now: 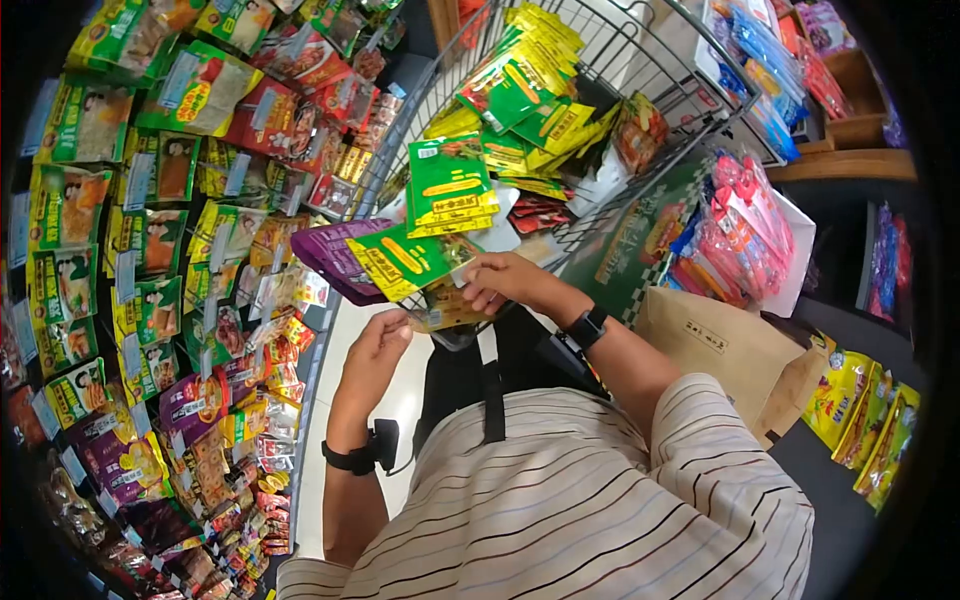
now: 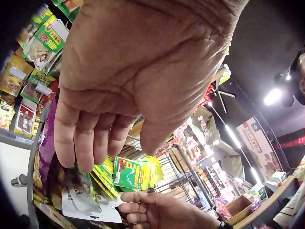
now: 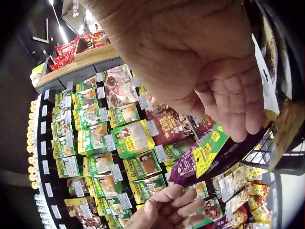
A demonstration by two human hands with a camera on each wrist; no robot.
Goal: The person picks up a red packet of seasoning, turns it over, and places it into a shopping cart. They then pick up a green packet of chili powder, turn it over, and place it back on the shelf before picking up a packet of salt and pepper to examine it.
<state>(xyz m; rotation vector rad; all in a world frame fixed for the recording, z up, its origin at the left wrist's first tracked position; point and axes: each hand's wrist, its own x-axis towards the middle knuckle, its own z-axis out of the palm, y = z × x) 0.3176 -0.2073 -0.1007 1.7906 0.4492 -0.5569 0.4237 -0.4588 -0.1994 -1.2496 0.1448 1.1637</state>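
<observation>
A shop that sells food — packets (image 3: 133, 138) hang in close rows with pale tags (image 3: 116, 172) among them, a wire shopping cart (image 1: 620, 60) stands alongside, and strip lights (image 2: 232, 137) shine overhead.

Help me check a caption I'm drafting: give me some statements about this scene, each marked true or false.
1. A wire cart holds green-and-yellow packets. True.
2. Both hands wear gloves. False: the left hand and right hand are bare.
3. A purple packet is partly covered by a green-and-yellow packet. True.
4. In the head view, the paper bag is on the left. False: the brown paper bag is on the right, near pink packages.
5. The person's shirt is plain black. False: the shirt is pale with thin stripes.
</observation>
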